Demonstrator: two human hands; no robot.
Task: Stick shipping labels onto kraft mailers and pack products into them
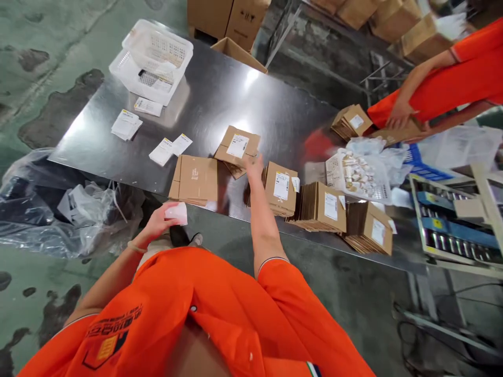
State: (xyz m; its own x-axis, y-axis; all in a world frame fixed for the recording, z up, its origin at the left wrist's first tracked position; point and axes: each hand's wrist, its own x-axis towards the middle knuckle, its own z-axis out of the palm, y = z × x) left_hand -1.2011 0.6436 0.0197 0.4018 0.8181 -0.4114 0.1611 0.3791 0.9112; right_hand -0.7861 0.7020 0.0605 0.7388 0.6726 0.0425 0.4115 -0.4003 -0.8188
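The left hand [159, 220], held low, pinches white paper [179, 213] out to its right. The right hand [255, 167], stretched far out, touches the brown box [230, 145] just ahead of it; I can't tell if it grips.

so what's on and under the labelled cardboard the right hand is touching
A white label is on top. Below the cardboard, another piece sticks out at the near edge, beside the right hand. The rest underneath is hidden, so I can't count the layers.
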